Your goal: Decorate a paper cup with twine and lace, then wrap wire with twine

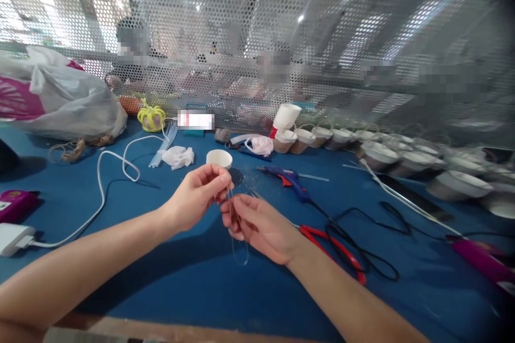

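In the middle of the view, my left hand (197, 195) pinches the upper end of a thin strand (230, 199) between thumb and fingers. I cannot tell whether the strand is wire or thread. Just below and to the right, my right hand (263, 228) is closed around the same strand, with the fingers curled. A loose loop hangs beneath the fingers over the blue tabletop (173, 289). Behind my left fingertips stands a small white cup (219, 158). A blue glue gun (292, 179) lies beyond my right hand, and a red-handled tool (338, 251) is partly hidden by it.
Several small cups (376, 156) line the right and back. A perforated panel (225, 37) rises behind the table, with blurred people beyond. A plastic bag (76, 99), white cable (100, 187) and crumpled white piece (178, 157) are at left. A black cord (362, 257) coils at right.
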The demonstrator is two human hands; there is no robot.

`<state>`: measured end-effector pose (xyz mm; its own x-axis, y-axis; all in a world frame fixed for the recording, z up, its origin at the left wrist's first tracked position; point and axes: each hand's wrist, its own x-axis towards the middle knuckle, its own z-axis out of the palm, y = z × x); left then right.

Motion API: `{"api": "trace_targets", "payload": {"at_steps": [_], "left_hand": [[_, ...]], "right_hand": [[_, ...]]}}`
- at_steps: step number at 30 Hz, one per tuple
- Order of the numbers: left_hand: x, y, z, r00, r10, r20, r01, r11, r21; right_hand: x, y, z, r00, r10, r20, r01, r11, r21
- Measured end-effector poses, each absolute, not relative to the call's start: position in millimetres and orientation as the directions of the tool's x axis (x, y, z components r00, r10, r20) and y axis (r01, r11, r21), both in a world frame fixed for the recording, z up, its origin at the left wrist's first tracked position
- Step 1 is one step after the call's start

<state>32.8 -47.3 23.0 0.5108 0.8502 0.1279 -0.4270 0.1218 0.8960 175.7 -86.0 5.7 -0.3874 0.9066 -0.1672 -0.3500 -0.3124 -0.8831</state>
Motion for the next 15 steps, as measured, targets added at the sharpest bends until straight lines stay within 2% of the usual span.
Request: {"api": "trace_targets", "payload": {"at_steps": [4,10,15], "left_hand": [[33.3,-48.2,22.0,0.469,0.868,0.161,-0.408,0.052,0.911],[33.1,-47.9,20.6,0.445,0.879,0.172,-0.383,0.013,0.924],[33.4,-48.0,20.2,0.474,0.862,0.18,-0.396,0.026,0.918]], "right_hand": [[174.6,-87.2,2.8,-0.374,0.905,-0.201,-0.392,-0.351,-0.851],[175.8,-86.5,3.8,-0.298,0.927,-0.227,-0.349,-0.327,-0.878],[177.2,-87.7,5.5,-0.349,0.906,-0.239,-0.31,-0.352,-0.883]]}}
